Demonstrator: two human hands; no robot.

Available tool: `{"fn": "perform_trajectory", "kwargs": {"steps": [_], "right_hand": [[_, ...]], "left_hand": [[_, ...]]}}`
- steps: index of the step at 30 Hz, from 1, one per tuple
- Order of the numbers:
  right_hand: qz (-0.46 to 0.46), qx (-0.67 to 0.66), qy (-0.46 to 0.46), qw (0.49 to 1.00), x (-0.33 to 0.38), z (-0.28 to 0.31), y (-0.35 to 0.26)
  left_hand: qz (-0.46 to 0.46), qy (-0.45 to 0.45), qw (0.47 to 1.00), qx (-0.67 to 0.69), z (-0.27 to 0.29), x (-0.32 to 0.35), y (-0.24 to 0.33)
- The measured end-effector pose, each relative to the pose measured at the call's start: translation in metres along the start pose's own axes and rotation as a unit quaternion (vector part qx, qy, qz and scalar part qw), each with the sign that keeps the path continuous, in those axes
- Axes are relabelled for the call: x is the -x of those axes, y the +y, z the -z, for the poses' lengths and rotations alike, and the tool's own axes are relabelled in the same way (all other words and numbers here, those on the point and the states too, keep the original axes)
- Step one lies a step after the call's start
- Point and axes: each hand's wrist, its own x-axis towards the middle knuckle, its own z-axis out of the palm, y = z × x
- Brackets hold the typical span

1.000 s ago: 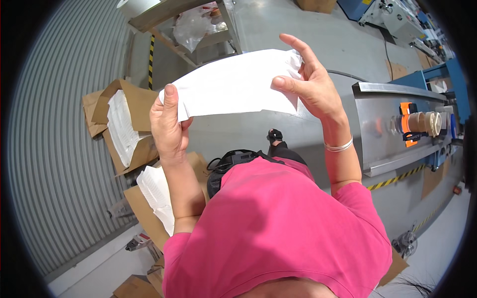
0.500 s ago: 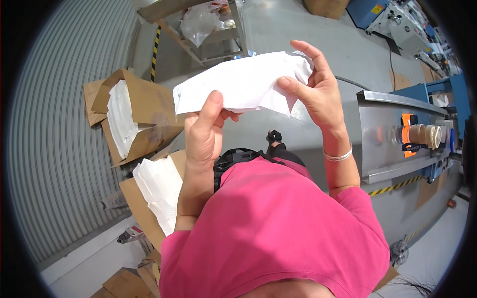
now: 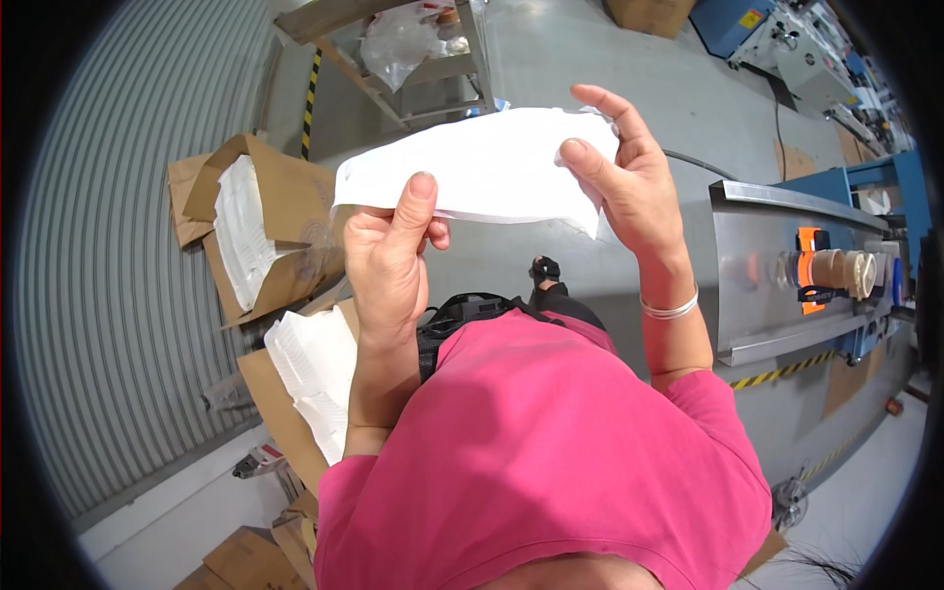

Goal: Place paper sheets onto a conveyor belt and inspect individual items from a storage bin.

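Note:
A white folded piece that looks like paper [image 3: 482, 162] is stretched between my two hands, in front of my chest. My left hand [image 3: 385, 265] pinches its lower left part, thumb on top and fingers curled beneath. At the other end, my right hand [image 3: 637, 197] grips the piece with the thumb pressed on its face and the index finger extended along the upper corner. A loose corner hangs down beside the right thumb. Parts of the fingers are hidden behind the white piece.
To the left, an open brown carton [image 3: 295, 197] and a nearer brown carton [image 3: 265, 403] hold white stacks. A steel table [image 3: 752, 285] with tape rolls [image 3: 836, 270] stands right. Ahead are a metal stand [image 3: 433, 74] with a plastic bag [image 3: 401, 47] and a blue machine [image 3: 723, 34].
My left hand has shifted slightly left. The white piece is drawn out flatter and longer, with its lower edge straighter. My right hand has hardly moved.

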Motion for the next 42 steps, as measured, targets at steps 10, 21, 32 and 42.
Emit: {"fn": "perform_trajectory", "kwargs": {"steps": [10, 21, 32, 42], "right_hand": [[0.02, 0.022, -0.014, 0.999, 0.005, -0.002, -0.001], [0.077, 0.082, -0.006, 0.994, 0.008, 0.006, 0.002], [-0.018, -0.051, 0.056, 0.997, 0.008, -0.002, 0.011], [-0.009, -0.04, 0.004, 0.999, 0.012, 0.007, 0.013]], "left_hand": [[0.024, 0.02, 0.999, 0.017, -0.007, 0.005, 0.0], [-0.016, 0.055, 0.995, -0.086, -0.013, 0.009, -0.006], [-0.056, 0.006, 0.994, -0.098, 0.0, 0.007, -0.01], [-0.056, 0.108, 0.99, 0.067, -0.004, 0.002, -0.003]]}}
